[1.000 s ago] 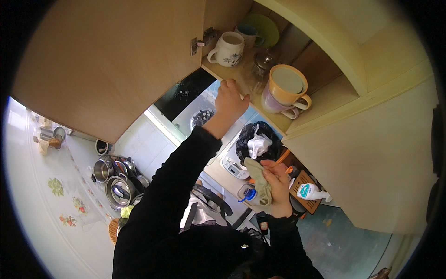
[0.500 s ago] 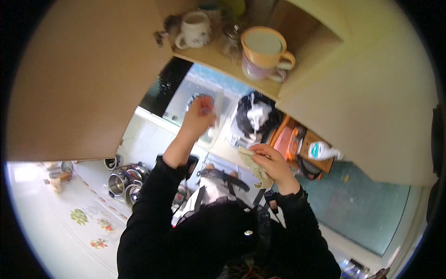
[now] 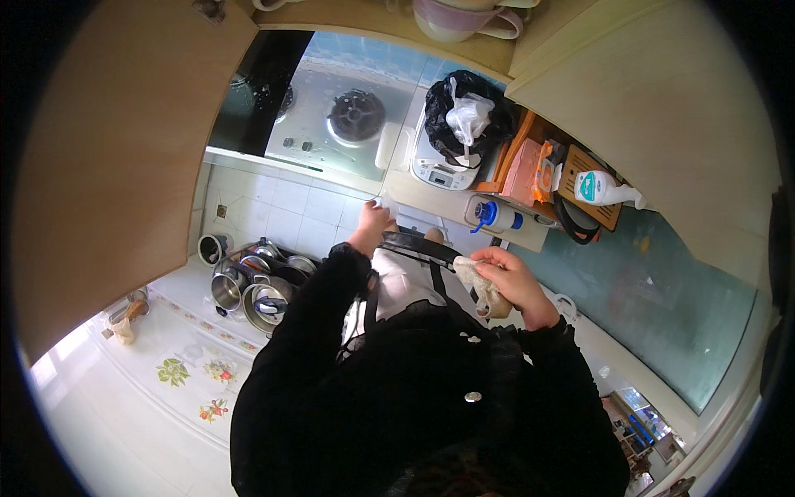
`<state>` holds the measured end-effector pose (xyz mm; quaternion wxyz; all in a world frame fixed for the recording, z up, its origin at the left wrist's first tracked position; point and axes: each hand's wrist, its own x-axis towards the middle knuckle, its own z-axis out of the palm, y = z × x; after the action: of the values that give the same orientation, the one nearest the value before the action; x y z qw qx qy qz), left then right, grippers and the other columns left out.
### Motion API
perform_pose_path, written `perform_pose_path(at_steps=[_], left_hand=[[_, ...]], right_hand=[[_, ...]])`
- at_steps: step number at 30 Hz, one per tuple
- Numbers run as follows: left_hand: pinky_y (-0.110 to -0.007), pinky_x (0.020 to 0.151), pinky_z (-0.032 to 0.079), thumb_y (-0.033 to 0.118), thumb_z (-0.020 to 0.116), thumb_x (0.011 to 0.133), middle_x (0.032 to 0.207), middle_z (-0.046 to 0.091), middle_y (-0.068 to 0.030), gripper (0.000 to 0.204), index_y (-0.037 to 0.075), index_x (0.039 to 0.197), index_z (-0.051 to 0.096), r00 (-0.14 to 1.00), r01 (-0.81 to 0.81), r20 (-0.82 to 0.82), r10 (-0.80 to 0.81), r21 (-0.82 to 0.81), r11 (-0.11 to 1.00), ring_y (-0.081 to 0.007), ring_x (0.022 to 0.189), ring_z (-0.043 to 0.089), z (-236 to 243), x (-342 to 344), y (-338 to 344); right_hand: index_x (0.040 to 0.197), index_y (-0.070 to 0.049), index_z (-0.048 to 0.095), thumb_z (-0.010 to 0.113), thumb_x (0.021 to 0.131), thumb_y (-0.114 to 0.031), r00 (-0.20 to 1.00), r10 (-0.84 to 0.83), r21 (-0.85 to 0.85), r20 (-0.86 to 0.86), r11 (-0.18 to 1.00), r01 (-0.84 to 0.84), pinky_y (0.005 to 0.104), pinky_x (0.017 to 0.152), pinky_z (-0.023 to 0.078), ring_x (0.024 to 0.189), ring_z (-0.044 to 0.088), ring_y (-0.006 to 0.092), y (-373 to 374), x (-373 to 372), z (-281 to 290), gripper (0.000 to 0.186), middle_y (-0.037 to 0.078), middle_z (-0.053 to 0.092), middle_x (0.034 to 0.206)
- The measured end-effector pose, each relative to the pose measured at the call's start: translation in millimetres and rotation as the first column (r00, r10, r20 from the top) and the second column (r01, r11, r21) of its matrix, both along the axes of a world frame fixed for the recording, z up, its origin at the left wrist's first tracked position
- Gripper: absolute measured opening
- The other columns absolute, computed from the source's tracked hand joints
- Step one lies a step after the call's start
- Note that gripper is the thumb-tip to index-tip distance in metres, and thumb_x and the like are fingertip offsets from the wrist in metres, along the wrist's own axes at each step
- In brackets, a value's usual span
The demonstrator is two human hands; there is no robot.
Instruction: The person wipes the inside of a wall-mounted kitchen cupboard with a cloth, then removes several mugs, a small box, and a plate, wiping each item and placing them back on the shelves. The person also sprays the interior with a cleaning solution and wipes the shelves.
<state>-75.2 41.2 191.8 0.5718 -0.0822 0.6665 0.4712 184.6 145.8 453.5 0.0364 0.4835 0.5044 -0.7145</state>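
Cloth in the right hand, in front of a kitchen counter, viewed from my remote station.
The right hand (image 3: 512, 282) pinches one end of a pale, crumpled cloth (image 3: 490, 300) between thumb and fingers, nearly closed; the rest hangs loose before the front edge of the counter (image 3: 435, 201), a grip I judge suited to keeping it free of the surface. The left hand (image 3: 373, 224) is half curled just off that edge; something clear shows at its fingertips, but I cannot tell whether it is held. Toward the back edge, a black plastic bag (image 3: 490, 116) sits on a kitchen scale (image 3: 435, 176), which presumably supports its weight, beside a gas hob (image 3: 331, 157).
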Motion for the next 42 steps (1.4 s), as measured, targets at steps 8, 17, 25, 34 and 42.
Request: perform_pose_path(at_steps=[8,17,25,34,42], left_hand=[[-0.037,0.091,0.045,0.015,0.061,0.083,0.109,0.063,-0.0111,0.041,0.006,0.123,0.056,0.919,0.388,-0.103,-0.381,0.060,0.920,-0.0238,0.103,0.059,-71.6,11.2,-14.4],[-0.034,0.089,0.049,0.022,0.068,0.082,0.118,0.062,-0.0099,0.048,0.004,0.125,0.055,0.029,1.000,-0.374,-0.927,0.017,0.024,-0.0214,0.108,0.057,66.7,-19.4,-24.3],[-0.028,0.089,0.047,0.011,0.062,0.093,0.109,0.060,-0.0052,0.026,0.002,0.115,0.054,0.761,0.519,-0.648,0.028,0.634,0.573,-0.0127,0.103,0.057,330.3,-28.9,111.8],[-0.033,0.079,0.049,0.021,0.070,0.081,0.107,0.059,-0.0112,0.048,-0.002,0.118,0.051,0.643,0.036,-0.639,0.422,0.576,0.817,-0.0210,0.093,0.058,345.2,-100.7,199.4],[-0.036,0.082,0.046,0.051,0.048,0.096,0.115,0.061,-0.0075,0.053,0.007,0.125,0.056,0.847,0.321,-0.528,-0.069,0.403,0.857,-0.0180,0.100,0.054,334.9,-132.8,237.2]], right_hand=[[0.113,-0.001,0.061,0.058,0.092,-0.009,0.997,-0.071,-0.025,0.035,0.997,0.072,0.0233,0.077,0.047,0.088,0.057,0.0094,-2.7,17.6,-5.1,0.022,0.003,0.062,0.097],[0.112,-0.002,0.063,0.063,0.092,-0.014,0.993,-0.084,-0.011,-0.079,0.996,0.084,0.0239,0.079,0.048,0.089,0.059,0.0090,5.5,10.6,-22.2,0.023,0.002,0.064,0.097],[0.114,-0.003,0.060,0.065,0.087,-0.012,0.983,0.060,0.322,-0.172,0.947,-0.002,0.0251,0.078,0.046,0.088,0.057,0.0102,38.0,-26.0,32.4,0.029,0.004,0.064,0.096],[0.149,-0.001,0.022,0.066,0.081,-0.011,0.941,0.122,0.808,-0.317,0.554,0.200,0.0312,0.078,0.048,0.088,0.061,0.0184,121.6,-131.9,152.6,0.082,0.011,0.063,0.099],[0.150,0.003,0.016,0.068,0.081,-0.016,0.959,-0.113,0.754,-0.259,0.597,0.274,0.0268,0.074,0.048,0.085,0.060,0.0175,153.5,-197.7,164.9,0.088,0.011,0.063,0.096]])
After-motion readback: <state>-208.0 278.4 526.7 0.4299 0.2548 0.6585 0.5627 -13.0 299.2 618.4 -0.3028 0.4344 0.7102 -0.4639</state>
